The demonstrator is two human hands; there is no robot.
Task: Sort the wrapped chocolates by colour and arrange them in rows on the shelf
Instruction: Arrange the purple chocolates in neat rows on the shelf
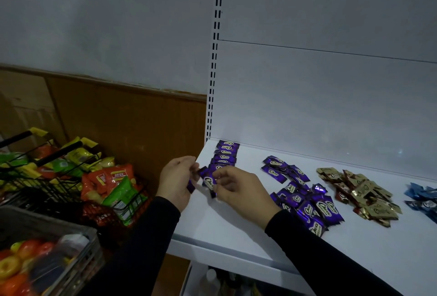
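Observation:
A row of purple wrapped chocolates (225, 152) runs from the back wall toward the front at the left end of the white shelf (227, 229). Just in front of that row, my left hand (176, 177) and my right hand (233, 188) both pinch purple chocolates (208, 181) over the shelf's left edge. The left hand also holds a second purple piece lower down. A loose heap of purple chocolates (305, 197) lies to the right of my right wrist. Further right sit a gold and brown heap (361, 192) and a blue heap (423, 198).
Left of the shelf stands a black wire basket (59, 184) full of snack bags. A grey crate (78, 265) with round fruit is at the bottom left. The slotted shelf upright (214, 66) rises at the shelf's back left corner. A lower shelf holds bottles.

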